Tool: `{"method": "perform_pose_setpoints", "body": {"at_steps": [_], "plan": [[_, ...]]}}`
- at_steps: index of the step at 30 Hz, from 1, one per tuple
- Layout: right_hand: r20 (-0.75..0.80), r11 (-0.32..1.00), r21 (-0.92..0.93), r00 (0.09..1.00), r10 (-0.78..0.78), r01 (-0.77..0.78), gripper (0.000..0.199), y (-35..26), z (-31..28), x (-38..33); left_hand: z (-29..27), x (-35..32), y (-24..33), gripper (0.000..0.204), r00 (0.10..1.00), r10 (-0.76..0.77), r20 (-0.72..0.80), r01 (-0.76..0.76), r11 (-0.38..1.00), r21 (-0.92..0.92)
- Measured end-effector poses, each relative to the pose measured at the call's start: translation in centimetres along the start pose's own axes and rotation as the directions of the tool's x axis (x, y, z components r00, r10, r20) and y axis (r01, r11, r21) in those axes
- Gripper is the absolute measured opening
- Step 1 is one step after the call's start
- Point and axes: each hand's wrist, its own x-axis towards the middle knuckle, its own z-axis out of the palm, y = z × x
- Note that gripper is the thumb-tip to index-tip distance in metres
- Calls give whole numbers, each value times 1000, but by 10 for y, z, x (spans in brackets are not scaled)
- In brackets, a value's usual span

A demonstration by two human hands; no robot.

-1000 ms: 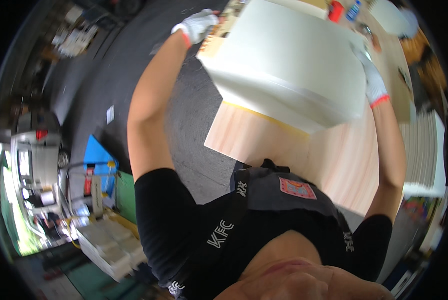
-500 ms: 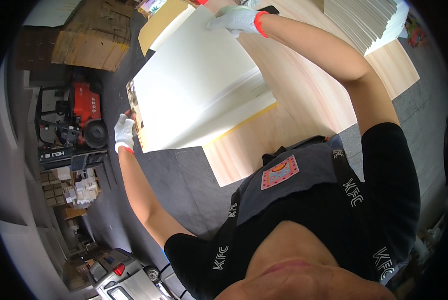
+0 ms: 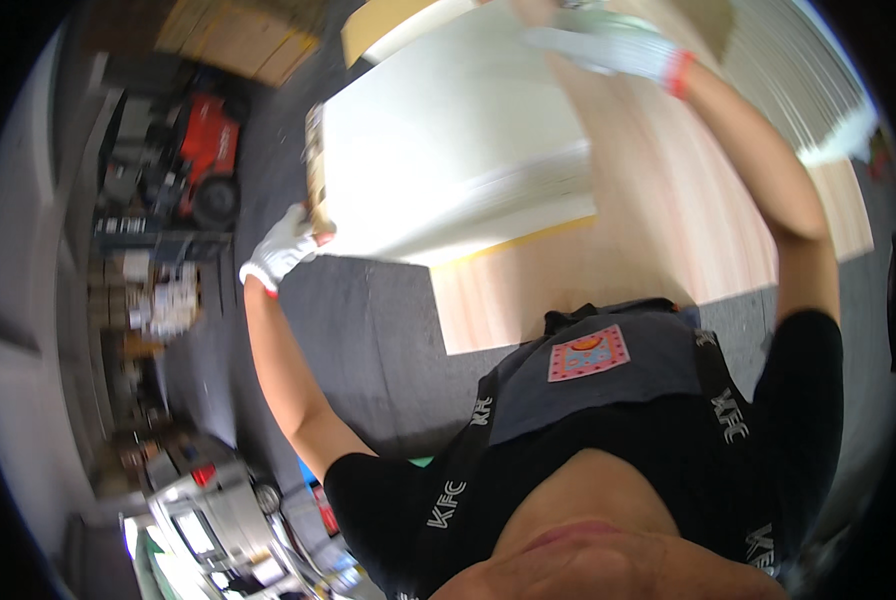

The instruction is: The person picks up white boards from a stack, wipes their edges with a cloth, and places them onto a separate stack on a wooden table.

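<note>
A stack of large white sheets [image 3: 458,130] lies on the pale wood-grain table, with yellow showing along its near lower edge. Along its left side runs a narrow brown-and-black printed strip [image 3: 315,170]. My left hand [image 3: 286,245], in a white knitted glove, is closed on the near left corner of the top sheet, its fingertips at the printed strip. At the far right corner of the sheets is my right hand [image 3: 623,50], gloved in white with a red cuff. Its fingers stretch out toward the sheet, somewhat blurred; I cannot make out a grip.
Beneath the sheets spreads the wood-grain table [image 3: 668,230]. A tall stack of white sheets [image 3: 793,80] stands at the far right. Beyond the table's left side are a red forklift [image 3: 208,145], cardboard boxes [image 3: 243,40] and a silver vehicle [image 3: 208,510].
My view has shifted, moving the scene across the picture. My right hand has slid outward from on top of the sheet to its far right edge. My left hand stays at the left side.
</note>
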Motion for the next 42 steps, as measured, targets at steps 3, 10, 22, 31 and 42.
{"method": "perform_pose_setpoints", "body": {"at_steps": [3, 10, 22, 31, 42], "plan": [[452, 894, -382, 796, 402, -235, 52, -76, -47, -43, 16, -35, 26, 80, 995, 25, 94, -13, 991, -131], [356, 848, -530, 908, 224, -1, 59, -88, -16, -68, 16, -32, 39, 60, 993, -78, -93, 94, 977, 189], [292, 859, -508, 925, 242, -65, 52, -93, -18, -60, 18, -36, 54, 60, 952, -33, -304, 128, 945, 300], [284, 868, -496, 941, 182, -18, 55, -88, -17, -55, 29, -32, 15, 53, 903, 88, -420, -66, 996, 67], [316, 866, -499, 920, 232, -47, 60, -93, -16, -54, 31, -38, 27, 43, 882, 123, -455, -4, 967, 254]]}}
